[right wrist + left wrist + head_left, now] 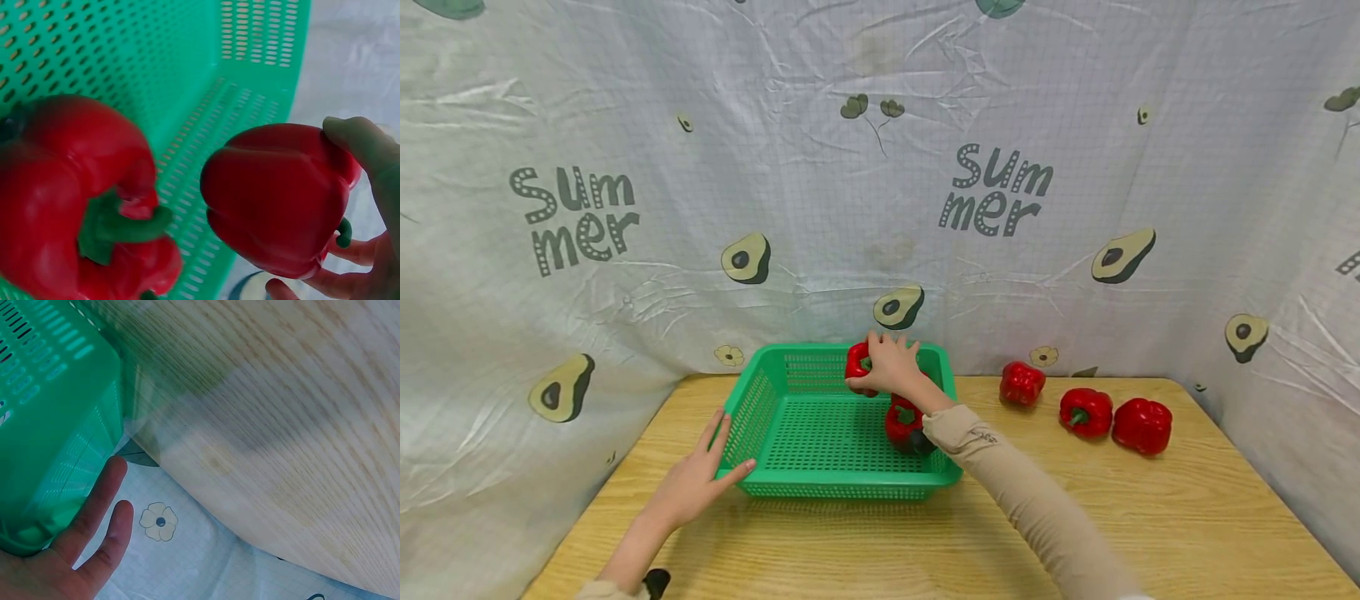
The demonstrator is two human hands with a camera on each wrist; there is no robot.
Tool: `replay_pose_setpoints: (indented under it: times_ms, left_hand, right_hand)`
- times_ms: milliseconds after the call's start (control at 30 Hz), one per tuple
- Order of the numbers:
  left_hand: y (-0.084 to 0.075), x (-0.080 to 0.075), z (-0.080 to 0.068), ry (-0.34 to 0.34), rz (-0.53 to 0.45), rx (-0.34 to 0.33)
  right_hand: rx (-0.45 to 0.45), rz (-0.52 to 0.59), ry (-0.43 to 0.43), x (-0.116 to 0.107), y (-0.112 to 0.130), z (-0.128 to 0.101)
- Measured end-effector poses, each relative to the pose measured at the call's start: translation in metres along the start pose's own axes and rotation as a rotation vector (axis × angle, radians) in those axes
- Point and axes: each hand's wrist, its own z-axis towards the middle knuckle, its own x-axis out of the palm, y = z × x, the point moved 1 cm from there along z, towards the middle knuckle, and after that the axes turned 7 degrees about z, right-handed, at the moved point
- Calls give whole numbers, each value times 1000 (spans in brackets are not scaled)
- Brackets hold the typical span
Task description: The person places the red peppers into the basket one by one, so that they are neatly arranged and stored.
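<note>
A green perforated basket (842, 486) stands on the wooden table (1150, 517). My right hand (886, 365) grips a red bell pepper (857, 363) just above the basket's far wall. In the right wrist view its fingers (375, 162) curl round that pepper (281, 194). Another red pepper (902, 423) lies inside the basket at the right, seen close in the right wrist view (69, 187). My left hand (700, 479) rests with straight fingers (94, 506) against the basket's near left corner (62, 425).
Three more red peppers lie on the table to the right of the basket (1022, 383) (1086, 412) (1142, 426). A white cloth printed with avocados (880, 208) hangs behind and at both sides, close to the table's edges.
</note>
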Motion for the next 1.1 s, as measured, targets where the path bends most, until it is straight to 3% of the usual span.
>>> replay_pose_setpoints:
  times_ms: [133, 367, 767, 1100]
  left_hand:
    - [0, 0, 0, 5, 0, -3]
    - [0, -1, -1, 10, -1, -1]
    - [-1, 0, 1, 10, 4, -1]
    - [-1, -1, 1, 6, -3, -1]
  right_hand:
    - [31, -43, 44, 11, -3, 5]
    - [53, -23, 91, 25, -10, 8]
    - [-28, -36, 142, 46, -18, 8]
    - [-21, -108, 144, 52, -20, 9]
